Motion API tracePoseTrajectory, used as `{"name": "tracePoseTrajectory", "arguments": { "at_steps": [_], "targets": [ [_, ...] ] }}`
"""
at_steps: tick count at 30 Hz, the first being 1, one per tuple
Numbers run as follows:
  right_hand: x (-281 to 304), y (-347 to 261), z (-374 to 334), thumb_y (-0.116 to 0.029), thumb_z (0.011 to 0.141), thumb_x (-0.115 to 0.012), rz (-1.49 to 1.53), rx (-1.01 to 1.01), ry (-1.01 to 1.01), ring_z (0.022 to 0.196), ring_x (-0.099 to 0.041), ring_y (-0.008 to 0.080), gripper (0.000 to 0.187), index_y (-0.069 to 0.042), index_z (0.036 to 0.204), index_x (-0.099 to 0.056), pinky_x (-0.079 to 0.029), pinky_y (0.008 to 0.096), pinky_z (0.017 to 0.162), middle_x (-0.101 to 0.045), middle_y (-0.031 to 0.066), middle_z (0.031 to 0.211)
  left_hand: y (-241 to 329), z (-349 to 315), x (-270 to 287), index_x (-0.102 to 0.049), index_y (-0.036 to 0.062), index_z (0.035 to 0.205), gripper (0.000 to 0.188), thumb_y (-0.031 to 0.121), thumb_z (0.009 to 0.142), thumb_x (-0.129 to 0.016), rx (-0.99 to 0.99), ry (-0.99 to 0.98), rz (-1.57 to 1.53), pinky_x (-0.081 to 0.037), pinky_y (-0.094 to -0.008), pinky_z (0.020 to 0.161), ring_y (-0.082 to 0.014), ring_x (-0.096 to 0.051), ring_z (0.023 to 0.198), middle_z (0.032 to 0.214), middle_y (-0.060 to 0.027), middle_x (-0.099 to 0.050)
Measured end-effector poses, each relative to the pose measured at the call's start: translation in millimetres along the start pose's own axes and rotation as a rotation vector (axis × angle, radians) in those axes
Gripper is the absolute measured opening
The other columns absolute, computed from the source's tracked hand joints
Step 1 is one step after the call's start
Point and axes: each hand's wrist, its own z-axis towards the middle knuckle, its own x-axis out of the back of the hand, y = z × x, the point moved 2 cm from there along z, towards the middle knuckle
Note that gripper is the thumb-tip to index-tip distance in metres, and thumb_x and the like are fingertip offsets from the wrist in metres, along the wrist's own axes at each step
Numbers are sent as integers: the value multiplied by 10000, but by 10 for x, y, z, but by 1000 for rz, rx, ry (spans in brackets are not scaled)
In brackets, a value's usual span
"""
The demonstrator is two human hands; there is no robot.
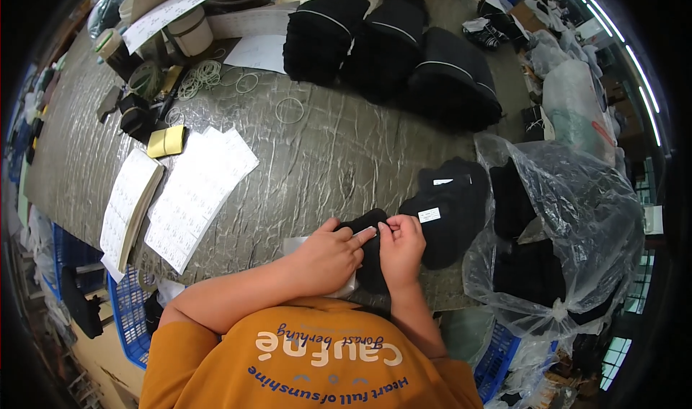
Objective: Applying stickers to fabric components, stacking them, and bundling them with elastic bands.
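My left hand (333,254) lies over a black cloth piece (371,273) at the table's front edge, its index finger stretched toward the right hand. Close beside that fingertip, the thumb and fingers of my right hand (402,245) are pinched together. Anything between them is too small to make out. Under my left wrist a pale sheet (294,245) partly shows. Just right of my hands are flat black cloth pieces (450,232), with a small white label (429,215) on one and another white label (453,181) farther back.
Banded black cloth bundles (454,77) stand at the back. A clear plastic bag (577,193) with black goods sits at right. To the left lie printed sheets (202,193), a sheet pad (130,207) and rubber bands (198,79). Blue crates (130,322) stand below the table.
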Motion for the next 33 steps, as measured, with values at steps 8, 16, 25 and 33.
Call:
{"name": "tracePoseTrajectory", "arguments": {
  "at_steps": [8,16,25,33],
  "targets": [
    [50,85,-4,-35,860,-638,173,-40,59,558,-508,177,121,-15,860,-519,-434,303,539,-533,80,705,-146,-259,170,-656,-16,924,222,191,876,-588,-6,34,-352,-325,-418,1042,-278,-483,1233,1295,-139,-570],
    [745,120,341,-83,855,-649,-253,-66,194,649,-554,243,148,-42,954,-546,-451,373,617,-583,91,725,-193,-223,208,-639,-13,953,208,175,873,-602,71,43,-422,-380,-437,989,-320,-541,1140,1179,-144,-623],
    [69,-521,-215,-59,758,-764,428,-51,-474,831,-621,148,376,-10,1062,-549,-504,282,722,-630,80,928,-222,-112,259,-613,-3,778,212,182,856,-684,568,368,-550,-465,-316,600,-227,-610,647,699,-129,-619],
    [-39,-374,-190,44,788,-701,625,-194,-455,753,-606,69,351,-3,1081,-513,-481,211,669,-649,49,840,-412,-251,300,-656,-3,854,230,181,785,-777,551,362,-1024,-476,-262,630,-98,-588,715,778,-66,-660]
  ]
}}
